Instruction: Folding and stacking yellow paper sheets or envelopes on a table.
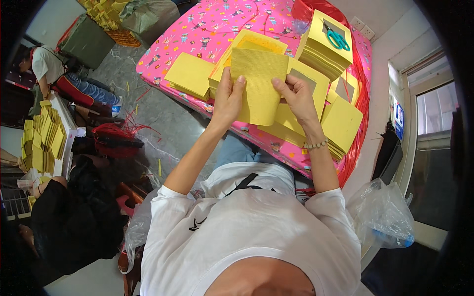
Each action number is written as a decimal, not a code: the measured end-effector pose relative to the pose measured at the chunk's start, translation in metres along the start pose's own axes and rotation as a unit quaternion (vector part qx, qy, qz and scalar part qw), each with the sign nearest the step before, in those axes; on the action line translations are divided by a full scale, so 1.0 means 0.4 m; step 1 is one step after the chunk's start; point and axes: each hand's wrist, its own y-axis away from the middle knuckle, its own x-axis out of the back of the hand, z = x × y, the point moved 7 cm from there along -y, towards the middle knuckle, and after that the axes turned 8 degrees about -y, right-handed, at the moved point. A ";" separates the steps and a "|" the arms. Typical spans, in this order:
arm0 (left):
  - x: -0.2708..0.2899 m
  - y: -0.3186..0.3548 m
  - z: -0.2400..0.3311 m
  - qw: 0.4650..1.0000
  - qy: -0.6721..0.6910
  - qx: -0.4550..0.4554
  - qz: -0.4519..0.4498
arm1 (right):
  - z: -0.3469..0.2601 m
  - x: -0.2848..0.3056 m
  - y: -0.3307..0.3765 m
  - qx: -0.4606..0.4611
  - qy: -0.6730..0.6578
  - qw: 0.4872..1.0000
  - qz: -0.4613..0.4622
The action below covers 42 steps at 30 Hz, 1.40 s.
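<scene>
Two bare hands raised over the pink-covered surface (207, 24), both on one yellow paper sheet (259, 86). Left hand (228, 98) closed along the sheet's left edge, thumb on the near face, fingers behind. Right hand (296, 96) pinching the sheet's right edge, thumb and forefinger in a closed grip on the paper. Sheet held upright between the two hands, above the near edge of the pink-covered surface. One beaded bracelet (316, 145) on the right wrist.

Behind the held sheet, on the pink cover: one flat yellow stack (190, 74) to the sheet's left, one stack with a patterned top (256, 42) directly behind it, one tall stack (328, 47) to the upper right, topped by one pair of teal-handled scissors (337, 38). Further yellow piles (340, 123) to the sheet's right, overlapping; exact count not clear. Red plastic strapping (358, 106) along the cover's right edge.

Far left of the sheet: more yellow paper bundles (42, 140) on a low stand, one seated person in a white top and jeans (49, 66), one person in dark clothing (74, 217) nearer. One clear plastic bag (382, 212) to the lower right of the sheet.
</scene>
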 end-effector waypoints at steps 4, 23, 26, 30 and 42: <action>0.006 -0.001 0.006 1.000 -0.005 -0.002 0.005 | 0.020 0.002 -0.001 0.002 0.025 0.999 -0.021; 0.063 -0.007 0.025 0.997 -0.018 -0.027 0.070 | 0.043 -0.046 -0.001 -0.043 0.072 0.991 -0.103; 0.089 -0.006 0.019 0.996 -0.010 -0.027 0.085 | 0.047 -0.054 -0.001 -0.049 0.097 0.989 -0.099; 0.105 -0.003 0.022 0.993 -0.022 -0.026 0.111 | 0.055 -0.068 0.000 -0.050 0.122 0.983 -0.127; 0.238 -0.053 -0.003 0.996 0.014 0.059 0.067 | 0.053 -0.105 -0.044 -0.006 0.057 0.993 -0.104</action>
